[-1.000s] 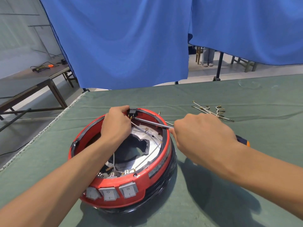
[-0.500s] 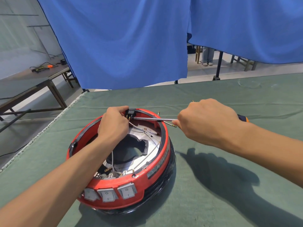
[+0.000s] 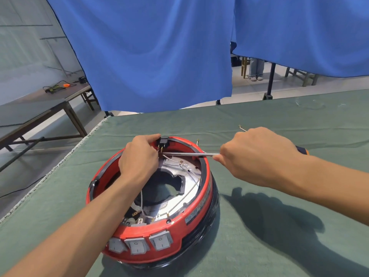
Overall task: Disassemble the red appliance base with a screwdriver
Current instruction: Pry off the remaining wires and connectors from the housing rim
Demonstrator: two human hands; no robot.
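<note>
Setting: a table (image 3: 279, 226) under green cloth is standing in front of blue curtains (image 3: 159, 56); a wooden bench (image 3: 40, 108) is sitting off to the left on the floor.
Base: the red base (image 3: 191, 222) is sitting open side up on the cloth, near the table's front left part, and is showing a silver plate (image 3: 187, 176) with a dark cut-out and thin white wires (image 3: 141, 202) inside.
Switches: three grey rocker switches (image 3: 137, 244) are facing the camera on the base's near wall.
Socket: a black socket block (image 3: 164, 141) is sitting on the far rim, with small metal terminals just below it.
Left hand: the left hand (image 3: 139, 156) is reaching across the base's open top and gripping the far rim, thumb lying beside the socket block; the forearm is covering the left half of the interior.
Screwdriver: the screwdriver (image 3: 189, 154) is lying nearly level across the far right rim, its tip touching the terminals under the socket block.
Right hand: the right hand (image 3: 257, 154) is curling round the screwdriver's handle, hiding most of it; only the dark and orange butt is sticking out past the wrist.
Loose parts: some loose wire ends (image 3: 242, 127) are peeking out behind the right hand, which is blocking whatever is lying beyond them.
Background: a person's legs (image 3: 256, 68) are showing beneath the curtain, next to a black stand pole (image 3: 270, 80).
</note>
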